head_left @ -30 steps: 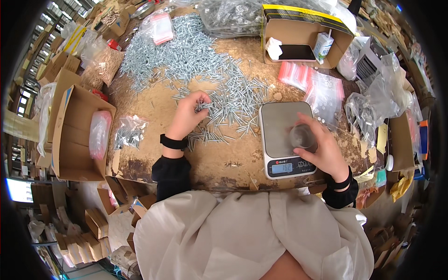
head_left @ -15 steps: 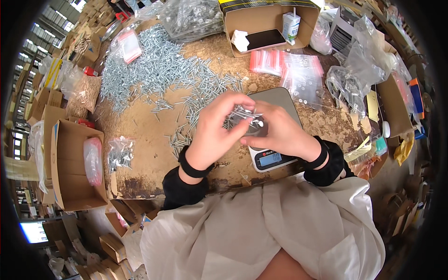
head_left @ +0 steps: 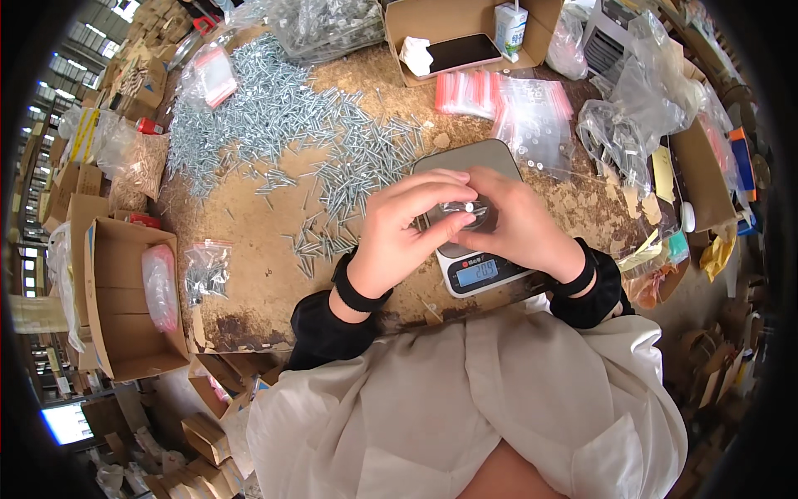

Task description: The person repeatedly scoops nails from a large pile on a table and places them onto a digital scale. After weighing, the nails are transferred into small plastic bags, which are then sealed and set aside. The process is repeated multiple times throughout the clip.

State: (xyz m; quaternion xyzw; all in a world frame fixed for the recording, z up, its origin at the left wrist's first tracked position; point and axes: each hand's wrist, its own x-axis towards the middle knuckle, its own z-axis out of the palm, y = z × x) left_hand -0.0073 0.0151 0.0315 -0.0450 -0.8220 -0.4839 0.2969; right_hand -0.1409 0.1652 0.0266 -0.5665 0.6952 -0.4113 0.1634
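hands meet over the grey scale [head_left: 482,266]: your left hand [head_left: 403,229] and right hand [head_left: 519,224] both pinch a small clear bag [head_left: 467,212] of screws, fingers closed on it just above the platform. loose screws [head_left: 274,125] spread across the worn table [head_left: 249,274] to your left, with empty zip bags [head_left: 532,116] beyond the scale.

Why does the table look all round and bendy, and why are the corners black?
Head view: the fisheye lens bends the worn brown table toward the rim and leaves black corners; daylight is even, shadows soft; the small clear plastic bag between left hand and right hand shows glare.
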